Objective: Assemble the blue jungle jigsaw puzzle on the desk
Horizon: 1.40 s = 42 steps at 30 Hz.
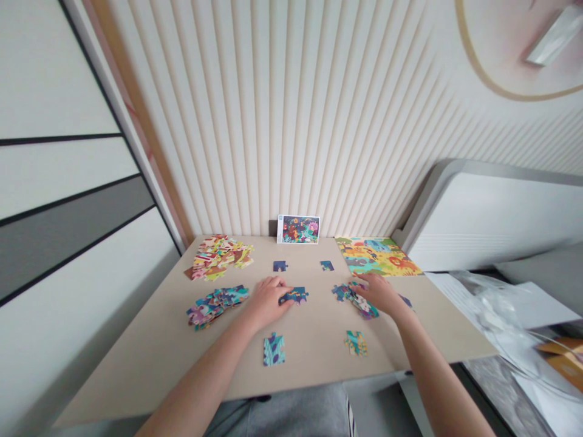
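The left hand's (271,300) grip closes on a small puzzle section (299,295) before the picture card (299,230); the right hand's (374,292) grip, over a pile (363,307) front-right of the card — can't tell. Little seems joined: 4 single pieces (274,350) lie loose before the card.

Bright, diffuse, fairly even light fills the view, seemingly from the right, its source out of frame. Soft shading darkens the grooves of the cream fluted wall panel (291,121) and the lower part of the glossy white cabinet (59,73). A faint shadow lies by the bare right hand (376,290). Wide-angle distortion stretches the edges and splays the beige tabletop (312,361). The clear crumpled plastic bag (487,303) smears with glare; fine print on the colourful cardboard jigsaw pieces (274,350) looks soft.
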Available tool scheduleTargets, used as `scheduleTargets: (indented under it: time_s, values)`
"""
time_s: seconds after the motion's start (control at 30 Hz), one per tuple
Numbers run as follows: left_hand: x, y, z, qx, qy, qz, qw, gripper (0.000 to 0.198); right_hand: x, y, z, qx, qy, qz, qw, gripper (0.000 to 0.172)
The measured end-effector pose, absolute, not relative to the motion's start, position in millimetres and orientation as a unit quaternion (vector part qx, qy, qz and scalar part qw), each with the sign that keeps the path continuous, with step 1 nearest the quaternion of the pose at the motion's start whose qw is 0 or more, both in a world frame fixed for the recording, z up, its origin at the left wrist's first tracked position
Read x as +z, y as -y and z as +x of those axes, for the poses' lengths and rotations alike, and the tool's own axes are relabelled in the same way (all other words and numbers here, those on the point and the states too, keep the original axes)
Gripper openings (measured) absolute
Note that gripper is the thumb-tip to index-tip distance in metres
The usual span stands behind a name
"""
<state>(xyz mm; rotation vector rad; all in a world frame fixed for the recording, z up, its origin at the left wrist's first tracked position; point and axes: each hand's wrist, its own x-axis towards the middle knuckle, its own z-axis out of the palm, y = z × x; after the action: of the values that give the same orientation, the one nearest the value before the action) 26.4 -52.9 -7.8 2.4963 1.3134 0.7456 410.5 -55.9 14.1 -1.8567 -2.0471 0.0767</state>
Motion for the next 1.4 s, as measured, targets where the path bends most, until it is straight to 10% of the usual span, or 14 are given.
scheduleTargets:
  time_s: [0.87,1.4]
  values:
    - [-18,50,31,0.257,-0.423,0.862,0.106,0.023,-19,111,425,-0.009,0.553,-0.675,0.489,0.038]
    - [-20,52,34,0.248,-0.392,0.880,0.107,0.035,-11,132,396,-0.050,0.722,-0.639,0.261,0.042]
